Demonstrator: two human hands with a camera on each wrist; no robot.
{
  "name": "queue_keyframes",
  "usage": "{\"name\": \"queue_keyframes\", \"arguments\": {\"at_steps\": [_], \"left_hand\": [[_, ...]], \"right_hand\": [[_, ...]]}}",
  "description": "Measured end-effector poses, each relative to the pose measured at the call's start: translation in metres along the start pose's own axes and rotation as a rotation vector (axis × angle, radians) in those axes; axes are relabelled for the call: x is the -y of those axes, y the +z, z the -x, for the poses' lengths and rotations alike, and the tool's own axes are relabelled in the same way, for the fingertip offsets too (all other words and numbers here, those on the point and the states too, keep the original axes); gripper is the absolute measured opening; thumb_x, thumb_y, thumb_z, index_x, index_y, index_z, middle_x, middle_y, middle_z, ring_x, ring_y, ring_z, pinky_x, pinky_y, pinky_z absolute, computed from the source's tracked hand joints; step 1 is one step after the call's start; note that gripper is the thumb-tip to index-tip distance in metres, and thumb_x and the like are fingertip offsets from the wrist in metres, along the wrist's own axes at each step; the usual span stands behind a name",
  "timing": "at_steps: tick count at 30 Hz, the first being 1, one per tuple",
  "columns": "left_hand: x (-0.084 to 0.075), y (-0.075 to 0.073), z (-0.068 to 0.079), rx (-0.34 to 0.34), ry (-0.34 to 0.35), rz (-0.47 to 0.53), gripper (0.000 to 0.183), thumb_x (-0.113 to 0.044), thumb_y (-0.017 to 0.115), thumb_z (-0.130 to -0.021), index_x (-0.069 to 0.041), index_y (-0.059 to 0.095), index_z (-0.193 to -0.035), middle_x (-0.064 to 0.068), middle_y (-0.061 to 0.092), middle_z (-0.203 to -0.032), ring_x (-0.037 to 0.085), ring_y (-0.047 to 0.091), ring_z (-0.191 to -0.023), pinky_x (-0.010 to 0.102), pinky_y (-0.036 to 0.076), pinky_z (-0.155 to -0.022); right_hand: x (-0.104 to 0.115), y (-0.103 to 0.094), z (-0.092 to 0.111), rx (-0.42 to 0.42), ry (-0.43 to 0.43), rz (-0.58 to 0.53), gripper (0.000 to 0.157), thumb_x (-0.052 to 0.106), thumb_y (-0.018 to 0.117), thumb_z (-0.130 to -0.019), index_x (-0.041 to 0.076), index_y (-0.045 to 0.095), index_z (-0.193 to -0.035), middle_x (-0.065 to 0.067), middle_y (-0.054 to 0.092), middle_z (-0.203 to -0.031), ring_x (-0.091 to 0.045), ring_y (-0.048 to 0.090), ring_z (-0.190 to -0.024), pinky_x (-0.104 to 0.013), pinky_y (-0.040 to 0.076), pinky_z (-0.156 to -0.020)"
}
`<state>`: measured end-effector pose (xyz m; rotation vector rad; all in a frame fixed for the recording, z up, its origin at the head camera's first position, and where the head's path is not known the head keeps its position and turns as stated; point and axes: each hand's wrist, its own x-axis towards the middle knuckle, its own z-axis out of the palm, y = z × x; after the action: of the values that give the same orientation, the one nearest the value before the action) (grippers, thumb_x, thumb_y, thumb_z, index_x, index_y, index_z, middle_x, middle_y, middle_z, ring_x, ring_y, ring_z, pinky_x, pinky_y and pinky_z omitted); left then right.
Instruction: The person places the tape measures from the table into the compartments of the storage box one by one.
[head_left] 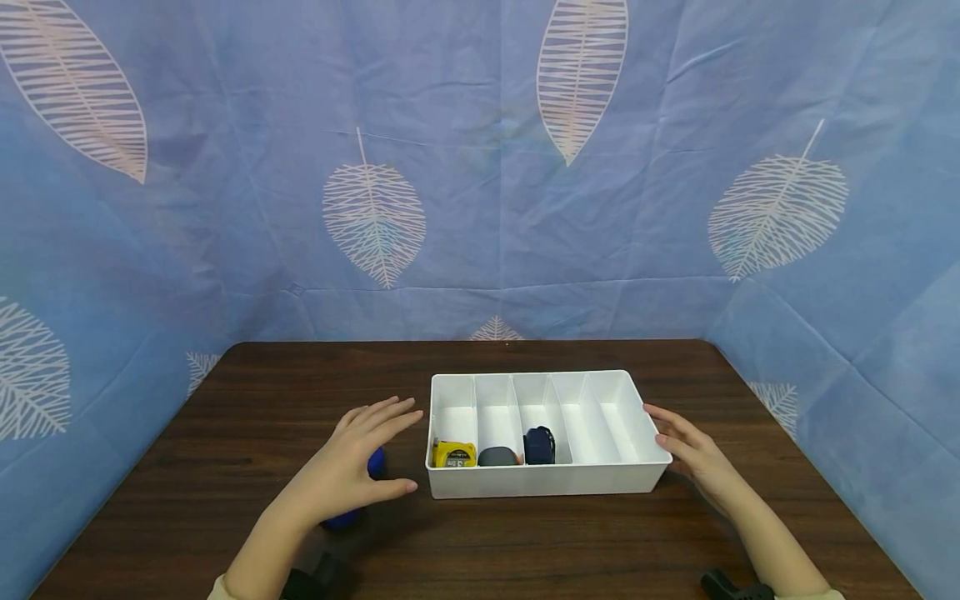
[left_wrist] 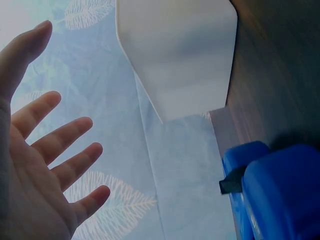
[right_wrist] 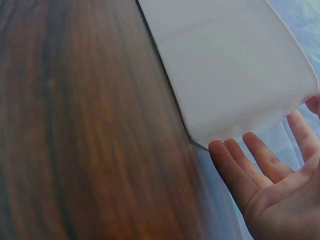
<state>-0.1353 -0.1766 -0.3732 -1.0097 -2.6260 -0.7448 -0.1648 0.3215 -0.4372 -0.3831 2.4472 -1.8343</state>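
Note:
A white divided tray lies on the table with five compartments side by side. From the left, the first three hold a yellow tape measure, a dark grey rounded item and a navy rounded item. My left hand hovers off the tray's left end, fingers spread and holding nothing. At the opposite end my right hand rests its extended fingertips against the end wall. Beneath my left hand are two blue rounded items, partly hidden by it in the head view.
The dark wooden table reaches back to a blue curtain with pale leaf prints, which also hangs at both sides. Black wrist gear shows by the right forearm at the bottom edge.

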Motion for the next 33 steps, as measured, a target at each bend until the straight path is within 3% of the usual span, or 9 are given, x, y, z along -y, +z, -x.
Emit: {"name": "queue_keyframes", "arguments": {"at_steps": [9,21,27,33], "left_hand": [[0.009,-0.007,0.002,-0.026,-0.001,0.052,0.080,-0.038,0.080,-0.076,-0.019,0.043,-0.145,0.000,0.035,-0.151,0.026,0.026,-0.139,0.063,0.017,-0.104],[0.021,-0.008,0.006,-0.036,-0.039,0.131,0.080,-0.042,0.078,-0.078,-0.019,0.042,-0.146,0.001,0.035,-0.150,0.029,0.027,-0.138,0.066,0.016,-0.103],[0.027,-0.007,0.011,-0.031,-0.074,0.169,0.080,-0.038,0.080,-0.077,-0.021,0.043,-0.146,0.002,0.036,-0.150,0.033,0.029,-0.137,0.070,0.022,-0.098],[0.038,-0.006,0.021,-0.029,-0.076,0.193,0.081,-0.030,0.082,-0.076,-0.019,0.043,-0.145,0.006,0.038,-0.149,0.035,0.032,-0.135,0.066,0.032,-0.096]], "right_hand": [[0.001,0.000,0.000,-0.004,-0.002,0.004,0.051,0.015,0.046,-0.101,0.000,0.030,-0.147,-0.021,0.044,-0.134,-0.008,0.057,-0.103,-0.043,0.048,-0.080],[0.000,0.000,0.000,-0.012,0.012,-0.001,0.051,0.015,0.047,-0.101,0.000,0.030,-0.147,-0.023,0.044,-0.132,-0.009,0.058,-0.102,-0.043,0.048,-0.080],[-0.001,0.000,0.000,-0.009,0.005,-0.002,0.051,0.014,0.046,-0.101,0.000,0.030,-0.147,-0.021,0.045,-0.132,-0.008,0.057,-0.103,-0.045,0.048,-0.080],[-0.001,0.000,0.000,-0.010,0.000,0.002,0.051,0.014,0.046,-0.101,0.001,0.031,-0.147,-0.020,0.045,-0.131,-0.008,0.057,-0.103,-0.045,0.047,-0.080]]}}
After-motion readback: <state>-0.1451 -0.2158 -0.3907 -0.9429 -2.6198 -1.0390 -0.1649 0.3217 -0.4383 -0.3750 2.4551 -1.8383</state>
